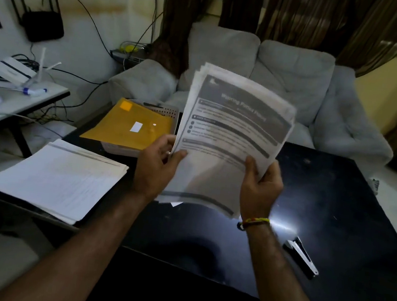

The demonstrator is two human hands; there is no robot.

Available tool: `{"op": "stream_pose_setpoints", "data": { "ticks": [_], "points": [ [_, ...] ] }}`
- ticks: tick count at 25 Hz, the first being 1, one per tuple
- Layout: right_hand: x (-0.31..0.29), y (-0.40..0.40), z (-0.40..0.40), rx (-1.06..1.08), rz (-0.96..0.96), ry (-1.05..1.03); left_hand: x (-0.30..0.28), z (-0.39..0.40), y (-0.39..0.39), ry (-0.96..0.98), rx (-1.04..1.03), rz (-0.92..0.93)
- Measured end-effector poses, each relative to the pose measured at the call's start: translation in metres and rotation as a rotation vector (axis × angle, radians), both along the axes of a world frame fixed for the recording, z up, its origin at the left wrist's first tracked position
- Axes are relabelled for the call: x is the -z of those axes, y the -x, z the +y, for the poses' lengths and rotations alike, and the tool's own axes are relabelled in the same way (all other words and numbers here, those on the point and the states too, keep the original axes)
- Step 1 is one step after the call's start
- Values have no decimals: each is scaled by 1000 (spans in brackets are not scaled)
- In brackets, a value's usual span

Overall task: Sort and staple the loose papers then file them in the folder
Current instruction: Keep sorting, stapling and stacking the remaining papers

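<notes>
Head view: both hands grip a paper sheaf (231, 139) above the worktop (336, 206). Left hand (157, 167) fingers pinch its 8 o'clock edge; right hand (261, 184) fingers pinch its 5 o'clock edge.

Both bare forearms reach forward and upward. The left hand (157, 167) and right hand (261, 184) are raised side by side, thumbs in front, fingers curled, each pinching a sheaf.

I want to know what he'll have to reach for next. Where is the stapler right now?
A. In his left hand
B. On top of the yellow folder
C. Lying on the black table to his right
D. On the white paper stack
C: the stapler lies on the black table to his right, while both hands hold the printed sheets.
</notes>
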State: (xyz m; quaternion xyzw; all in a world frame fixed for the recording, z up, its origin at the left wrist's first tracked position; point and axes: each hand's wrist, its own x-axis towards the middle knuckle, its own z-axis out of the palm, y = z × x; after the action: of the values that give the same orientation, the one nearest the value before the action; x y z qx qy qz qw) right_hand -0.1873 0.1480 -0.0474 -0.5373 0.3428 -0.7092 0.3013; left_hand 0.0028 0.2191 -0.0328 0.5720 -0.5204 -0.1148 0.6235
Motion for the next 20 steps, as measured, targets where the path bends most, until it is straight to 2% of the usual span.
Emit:
{"op": "stream_pose_setpoints", "data": {
  "ticks": [3, 5, 8, 10, 13, 17, 20],
  "points": [
    [-8, -10, -1, 91, 7, 78, 1, -7, 12, 61, -76, 18],
    [-2, -19, -1, 129, 29, 90, 11, -12, 14, 31, -124, 93],
    [52, -35, 18, 143, 178, -71, 52, -4, 20, -136, -204, 120],
    [77, -38, 21, 129, 218, -135, 68, -4, 23, -134, -231, 107],
    [75, -42, 8, 191, 167, -113, 65, -15, 24, -76, -294, 172],
    [81, -40, 2, 159, 352, -52, 74, -15, 31, -134, -299, 158],
    [84, -30, -2, 98, 384, -67, 84, -24, 16, -175, -282, 170]
  ]
}}
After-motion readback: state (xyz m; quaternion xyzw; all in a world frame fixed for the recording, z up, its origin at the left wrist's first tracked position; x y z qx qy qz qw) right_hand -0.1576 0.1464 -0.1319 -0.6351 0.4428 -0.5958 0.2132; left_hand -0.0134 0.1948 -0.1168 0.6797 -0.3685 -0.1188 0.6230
